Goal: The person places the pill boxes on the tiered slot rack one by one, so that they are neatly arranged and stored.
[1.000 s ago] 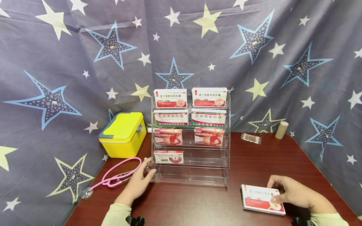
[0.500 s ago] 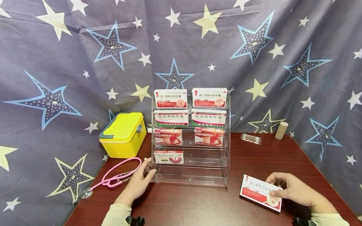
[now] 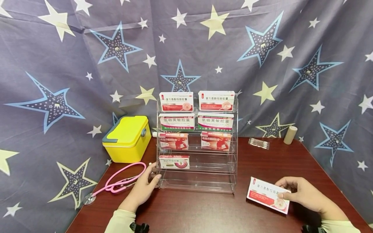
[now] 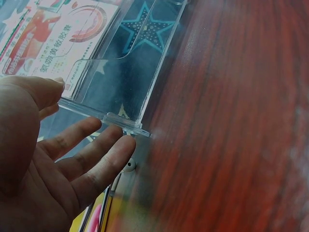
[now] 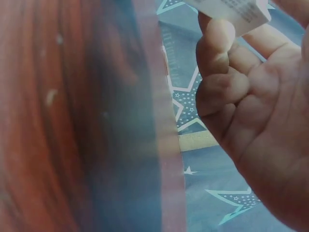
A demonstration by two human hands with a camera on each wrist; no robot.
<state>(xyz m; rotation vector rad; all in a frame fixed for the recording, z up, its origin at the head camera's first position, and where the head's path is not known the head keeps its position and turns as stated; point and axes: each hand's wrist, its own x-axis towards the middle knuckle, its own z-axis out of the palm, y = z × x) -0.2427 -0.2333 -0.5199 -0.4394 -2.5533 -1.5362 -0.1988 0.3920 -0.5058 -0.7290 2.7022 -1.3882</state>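
A clear acrylic rack (image 3: 233,155) stands mid-table with several red-and-white medicine boxes on its tiers, the lowest one being a single box (image 3: 174,161) at the left. My left hand (image 3: 144,186) rests open against the rack's lower left corner (image 4: 126,126), fingers straight. My right hand (image 3: 294,191) pinches the right end of a red-and-white medicine box (image 3: 266,197), tilted and lifted off the table at the front right. In the right wrist view only a corner of that box (image 5: 231,10) shows above my curled fingers (image 5: 219,72).
A yellow case (image 3: 126,138) sits left of the rack, with a pink stethoscope (image 3: 118,183) in front of it. A clear packet (image 3: 258,142) and a beige roll (image 3: 290,134) lie at the back right. Star-patterned cloth hangs behind and around the brown table (image 3: 204,210).
My right hand has picked the medicine box up off the table, tilting it and drawing it slightly left and up. The left hand has stayed against the rack.
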